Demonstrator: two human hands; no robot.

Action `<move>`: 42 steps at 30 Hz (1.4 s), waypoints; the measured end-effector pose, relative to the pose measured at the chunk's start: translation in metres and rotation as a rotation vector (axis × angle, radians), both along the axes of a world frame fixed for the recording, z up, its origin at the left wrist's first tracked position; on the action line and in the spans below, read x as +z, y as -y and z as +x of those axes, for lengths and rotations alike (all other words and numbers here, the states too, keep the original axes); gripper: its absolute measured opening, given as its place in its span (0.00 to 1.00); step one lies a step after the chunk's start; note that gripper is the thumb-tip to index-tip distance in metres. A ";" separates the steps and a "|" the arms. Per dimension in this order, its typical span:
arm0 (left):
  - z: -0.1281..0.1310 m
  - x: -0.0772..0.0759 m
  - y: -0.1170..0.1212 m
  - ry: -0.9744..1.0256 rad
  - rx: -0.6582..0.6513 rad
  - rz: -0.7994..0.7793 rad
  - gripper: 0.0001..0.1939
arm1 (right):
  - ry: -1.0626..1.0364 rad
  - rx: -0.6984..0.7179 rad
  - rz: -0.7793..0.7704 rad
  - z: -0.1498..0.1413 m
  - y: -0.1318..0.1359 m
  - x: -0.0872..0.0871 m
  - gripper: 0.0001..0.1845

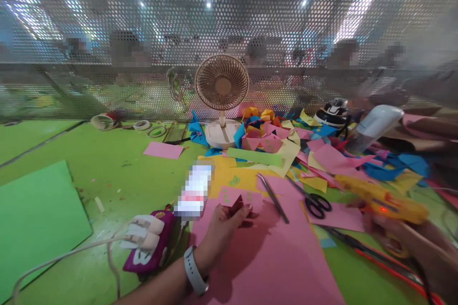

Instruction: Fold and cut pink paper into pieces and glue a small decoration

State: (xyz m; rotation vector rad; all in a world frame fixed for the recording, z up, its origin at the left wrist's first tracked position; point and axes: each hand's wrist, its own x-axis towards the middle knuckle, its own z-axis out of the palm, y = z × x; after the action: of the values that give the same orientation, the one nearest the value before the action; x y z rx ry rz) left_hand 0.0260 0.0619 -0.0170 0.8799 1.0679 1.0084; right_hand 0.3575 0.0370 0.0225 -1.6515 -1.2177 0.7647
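My left hand (227,231), with a pale watch band at its wrist, is closed on a small folded piece of pink paper (255,198) with green marks. The piece is just over a large pink sheet (282,262); part of it is hidden by my fingers. On the right, my right hand (408,245) grips a yellow glue gun (384,200) with a glowing red light. The gun is blurred and its nozzle points left. Between the hands lie metal tweezers (275,200) and black-handled scissors (317,205). A long dark tool with red-orange edges (382,259) lies below the gun.
A small fan (222,86) stands at the back beside heaped paper scraps (265,140). A phone (195,190), a purple pouch (161,240) and white plugs with cables (143,232) lie left. Tape rolls (142,125) sit before a perforated metal screen (143,19). A green sheet (39,228) lies far left.
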 end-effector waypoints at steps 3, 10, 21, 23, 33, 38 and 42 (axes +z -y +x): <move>-0.004 0.002 -0.003 -0.008 0.013 -0.008 0.20 | -0.145 0.226 -0.112 -0.052 -0.006 0.011 0.23; -0.010 0.007 -0.008 -0.061 0.021 0.009 0.20 | -0.281 0.448 -0.269 -0.117 -0.014 -0.003 0.24; -0.006 0.008 -0.006 -0.116 -0.012 -0.027 0.17 | -0.327 0.544 -0.312 -0.114 -0.013 -0.025 0.22; -0.006 0.008 -0.005 -0.128 -0.015 -0.025 0.17 | -0.345 0.535 -0.289 -0.115 -0.013 -0.029 0.23; -0.005 0.008 -0.004 -0.110 0.002 -0.017 0.16 | -0.325 0.583 -0.339 -0.114 -0.015 -0.023 0.22; -0.005 0.008 -0.004 -0.118 0.005 -0.020 0.17 | -0.306 0.585 -0.344 -0.114 -0.014 -0.029 0.23; -0.005 0.007 -0.005 -0.109 -0.006 -0.003 0.17 | -0.284 0.593 -0.340 -0.114 -0.014 -0.026 0.21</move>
State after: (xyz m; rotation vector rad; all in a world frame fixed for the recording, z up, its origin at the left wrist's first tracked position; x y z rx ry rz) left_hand 0.0207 0.0665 -0.0096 0.9437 1.1578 0.9622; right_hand 0.2433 0.0514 -0.0039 -1.3700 -1.4377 1.5897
